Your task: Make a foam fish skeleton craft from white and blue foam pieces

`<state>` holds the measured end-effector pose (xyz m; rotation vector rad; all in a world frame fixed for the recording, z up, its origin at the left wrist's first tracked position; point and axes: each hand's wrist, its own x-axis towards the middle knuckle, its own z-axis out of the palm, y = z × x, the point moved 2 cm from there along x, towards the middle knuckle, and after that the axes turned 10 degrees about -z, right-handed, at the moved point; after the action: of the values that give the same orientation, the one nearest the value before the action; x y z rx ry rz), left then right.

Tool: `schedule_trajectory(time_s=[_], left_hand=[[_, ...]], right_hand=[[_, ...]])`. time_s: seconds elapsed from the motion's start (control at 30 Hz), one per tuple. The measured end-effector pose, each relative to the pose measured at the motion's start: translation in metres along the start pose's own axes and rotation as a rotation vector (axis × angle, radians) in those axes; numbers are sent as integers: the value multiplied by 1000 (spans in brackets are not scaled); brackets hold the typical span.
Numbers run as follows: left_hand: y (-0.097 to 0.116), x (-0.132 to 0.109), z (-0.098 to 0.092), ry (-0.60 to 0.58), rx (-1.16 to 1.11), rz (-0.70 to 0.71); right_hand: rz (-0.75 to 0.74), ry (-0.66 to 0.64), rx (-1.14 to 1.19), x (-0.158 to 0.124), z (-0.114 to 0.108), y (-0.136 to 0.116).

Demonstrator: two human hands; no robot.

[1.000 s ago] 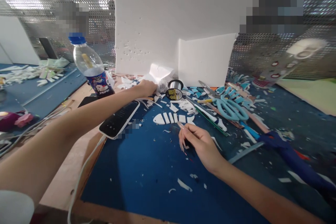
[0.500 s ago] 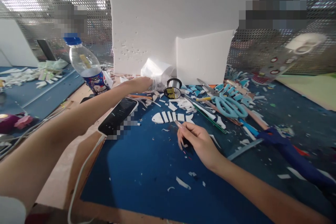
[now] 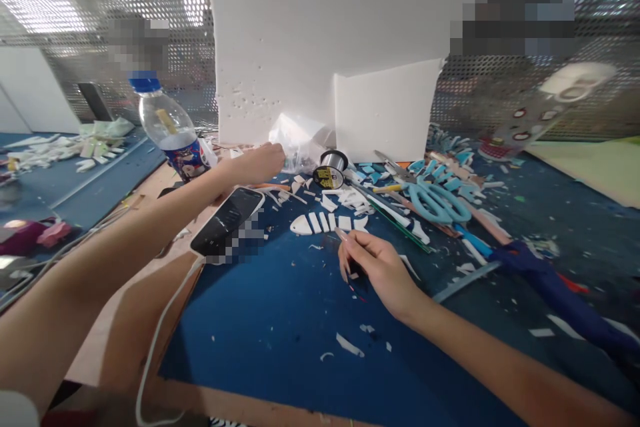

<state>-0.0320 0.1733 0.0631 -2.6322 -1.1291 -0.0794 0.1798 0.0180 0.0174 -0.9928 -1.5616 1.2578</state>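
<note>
My left hand (image 3: 270, 159) reaches out to the back of the mat, fingers curled beside a clear plastic bag (image 3: 296, 140). What those fingers hold, if anything, is hidden. Over the blue mat (image 3: 260, 320), my right hand (image 3: 373, 263) is closed in a pinch; something thin and blurred may be at its fingertips, too faint to name. Just beyond that pinch lies a white foam fish (image 3: 327, 223), cut into several pieces laid in a row from head to tail. A spool of clear line (image 3: 331, 172) stands between the bag and the fish.
A phone (image 3: 227, 221) on a white cable lies left, near a bottle (image 3: 173, 130). Light blue scissors (image 3: 440, 203), a dark blue-handled tool (image 3: 550, 287) and foam scraps crowd the right. White foam boards (image 3: 387, 110) stand behind; a lidded cup (image 3: 530, 113) is at far right.
My left hand has drawn back slightly left from the plastic bag. The right hand and the fish pieces stay nearly still. The view has shifted slightly.
</note>
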Motion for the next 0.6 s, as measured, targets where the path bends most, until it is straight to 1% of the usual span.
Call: schedule_trajectory(time_s=[0.07, 0.17, 0.23, 0.27, 0.33, 0.4, 0.47, 0.6], left_hand=[[21, -10, -9, 1, 96, -24], [66, -33, -19, 7, 175, -17], [98, -51, -19, -2, 216, 48], [112, -60, -18, -2, 196, 85], [132, -75, -11, -3, 92, 82], [140, -84, -4, 52, 22, 6], [142, -88, 3, 97, -16, -30], [139, -87, 10, 102, -95, -68]], right_hand=[[7, 9, 38, 0, 0, 2], [8, 35, 99, 0, -1, 6], [0, 61, 110, 0, -1, 6], [-3, 71, 110, 0, -1, 5], [-3, 78, 113, -1, -1, 4], [-2, 74, 117, -1, -1, 3], [0, 73, 115, -2, 0, 2], [6, 59, 114, -1, -1, 4]])
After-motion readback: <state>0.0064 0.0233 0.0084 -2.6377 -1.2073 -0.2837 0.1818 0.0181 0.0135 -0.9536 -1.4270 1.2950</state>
